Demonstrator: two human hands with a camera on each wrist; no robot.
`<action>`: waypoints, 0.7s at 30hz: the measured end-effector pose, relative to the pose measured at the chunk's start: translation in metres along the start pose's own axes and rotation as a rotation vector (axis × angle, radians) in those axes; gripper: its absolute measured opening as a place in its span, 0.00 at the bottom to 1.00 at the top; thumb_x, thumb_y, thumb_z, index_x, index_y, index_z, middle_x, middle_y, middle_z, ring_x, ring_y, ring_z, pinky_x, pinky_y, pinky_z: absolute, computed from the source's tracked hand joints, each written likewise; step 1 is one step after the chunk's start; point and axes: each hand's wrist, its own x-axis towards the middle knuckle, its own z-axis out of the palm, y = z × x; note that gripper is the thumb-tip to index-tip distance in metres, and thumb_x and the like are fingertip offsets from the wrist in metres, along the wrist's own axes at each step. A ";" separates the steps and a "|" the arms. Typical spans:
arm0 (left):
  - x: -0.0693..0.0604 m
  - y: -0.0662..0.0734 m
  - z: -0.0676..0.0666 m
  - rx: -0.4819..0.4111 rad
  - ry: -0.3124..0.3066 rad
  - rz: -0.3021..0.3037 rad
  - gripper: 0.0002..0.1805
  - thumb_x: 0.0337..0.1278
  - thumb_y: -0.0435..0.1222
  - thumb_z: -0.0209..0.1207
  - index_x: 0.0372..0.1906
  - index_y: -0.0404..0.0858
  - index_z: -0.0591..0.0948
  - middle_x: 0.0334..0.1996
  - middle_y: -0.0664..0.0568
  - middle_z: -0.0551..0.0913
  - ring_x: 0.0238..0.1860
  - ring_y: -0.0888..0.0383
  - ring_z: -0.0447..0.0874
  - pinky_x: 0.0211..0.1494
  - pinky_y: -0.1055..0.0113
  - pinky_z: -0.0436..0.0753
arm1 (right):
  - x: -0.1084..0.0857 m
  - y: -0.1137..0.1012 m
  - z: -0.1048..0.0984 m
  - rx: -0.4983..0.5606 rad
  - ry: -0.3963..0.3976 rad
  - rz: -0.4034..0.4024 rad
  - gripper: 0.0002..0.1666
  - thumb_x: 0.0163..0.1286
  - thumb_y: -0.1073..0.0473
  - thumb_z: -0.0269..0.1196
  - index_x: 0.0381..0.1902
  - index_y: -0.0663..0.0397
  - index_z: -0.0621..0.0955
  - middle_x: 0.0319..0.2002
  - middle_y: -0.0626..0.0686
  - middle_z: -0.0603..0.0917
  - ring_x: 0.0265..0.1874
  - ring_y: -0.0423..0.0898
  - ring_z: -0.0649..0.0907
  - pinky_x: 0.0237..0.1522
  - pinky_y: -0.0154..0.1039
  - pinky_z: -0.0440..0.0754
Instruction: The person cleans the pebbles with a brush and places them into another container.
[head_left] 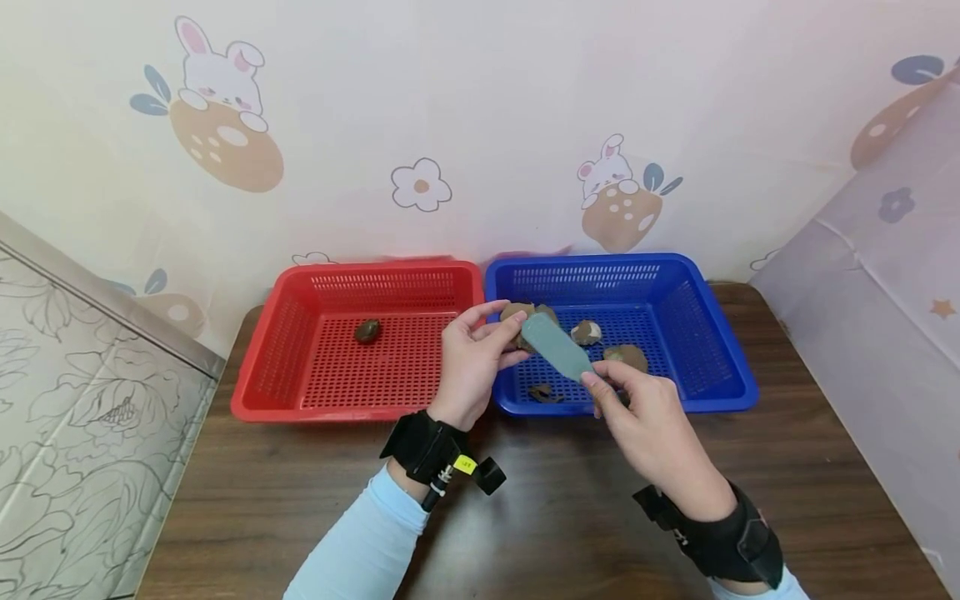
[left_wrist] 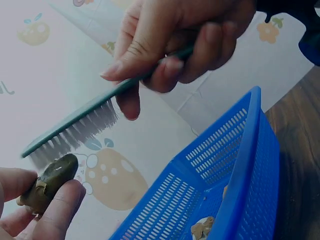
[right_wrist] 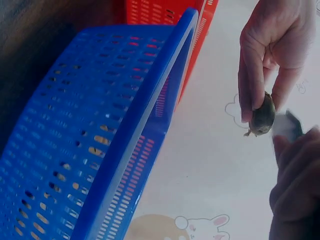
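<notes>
Over the near left part of the blue basket (head_left: 731,379), my left hand (head_left: 468,371) pinches a dark, mud-caked stone (left_wrist: 56,176) between thumb and fingers. The brush head mostly hides this stone in the head view. My right hand (head_left: 656,421) grips a green brush (head_left: 557,346) by its handle. White bristles (left_wrist: 92,125) face down at the stone in the left wrist view, their tips at its upper side. From the right wrist view, the stone (right_wrist: 263,116) shows a smooth dark face with mud clinging at its lower end.
Several muddy stones, one a brown stone (head_left: 626,357), and a mud crumb (head_left: 545,392) lie in the blue basket. Close on its left stands a red basket (head_left: 255,379) holding one dark stone (head_left: 367,332). Both are on a brown wooden table (head_left: 300,500) against a patterned wall.
</notes>
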 end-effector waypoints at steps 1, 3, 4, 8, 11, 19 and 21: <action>0.000 0.000 0.000 0.007 0.005 0.005 0.20 0.53 0.41 0.65 0.52 0.43 0.77 0.36 0.42 0.86 0.33 0.52 0.88 0.41 0.55 0.85 | -0.001 0.000 0.001 0.009 -0.004 0.002 0.19 0.71 0.39 0.49 0.41 0.42 0.79 0.22 0.45 0.76 0.18 0.40 0.72 0.15 0.32 0.69; -0.001 0.000 0.000 0.021 0.019 0.020 0.20 0.52 0.42 0.65 0.51 0.44 0.79 0.36 0.42 0.86 0.33 0.52 0.88 0.41 0.55 0.85 | -0.001 0.001 0.001 0.032 -0.005 0.013 0.19 0.71 0.40 0.48 0.40 0.43 0.80 0.21 0.46 0.75 0.18 0.40 0.72 0.15 0.33 0.68; 0.000 0.000 0.000 0.028 0.024 0.028 0.20 0.51 0.42 0.66 0.51 0.45 0.79 0.36 0.42 0.86 0.33 0.52 0.88 0.40 0.55 0.85 | 0.000 0.002 0.001 0.035 0.000 0.021 0.20 0.71 0.40 0.49 0.41 0.44 0.81 0.21 0.47 0.74 0.17 0.41 0.71 0.14 0.33 0.67; 0.000 0.001 -0.002 0.028 0.038 0.041 0.19 0.51 0.41 0.66 0.51 0.45 0.80 0.38 0.41 0.86 0.34 0.51 0.88 0.39 0.56 0.85 | 0.004 0.005 0.000 -0.002 0.065 0.062 0.23 0.71 0.40 0.49 0.44 0.48 0.82 0.20 0.49 0.72 0.17 0.42 0.69 0.13 0.33 0.65; 0.000 0.001 -0.003 0.026 0.041 0.031 0.20 0.51 0.42 0.66 0.51 0.45 0.80 0.41 0.41 0.85 0.34 0.51 0.88 0.38 0.56 0.85 | 0.006 0.008 -0.001 -0.046 0.114 0.091 0.24 0.71 0.40 0.49 0.45 0.49 0.81 0.19 0.49 0.70 0.16 0.42 0.67 0.13 0.33 0.62; -0.001 0.002 -0.002 0.048 0.028 0.008 0.21 0.52 0.41 0.65 0.53 0.44 0.80 0.42 0.40 0.85 0.34 0.53 0.88 0.40 0.57 0.85 | 0.005 0.005 0.001 0.029 0.053 0.091 0.24 0.68 0.35 0.50 0.44 0.44 0.80 0.23 0.49 0.75 0.19 0.43 0.71 0.16 0.34 0.65; -0.003 0.004 -0.001 0.055 0.018 0.000 0.20 0.53 0.40 0.65 0.53 0.43 0.80 0.42 0.41 0.86 0.34 0.54 0.88 0.40 0.56 0.85 | 0.006 0.004 0.003 0.032 0.027 0.094 0.24 0.68 0.35 0.50 0.44 0.45 0.80 0.22 0.48 0.75 0.18 0.43 0.71 0.15 0.33 0.66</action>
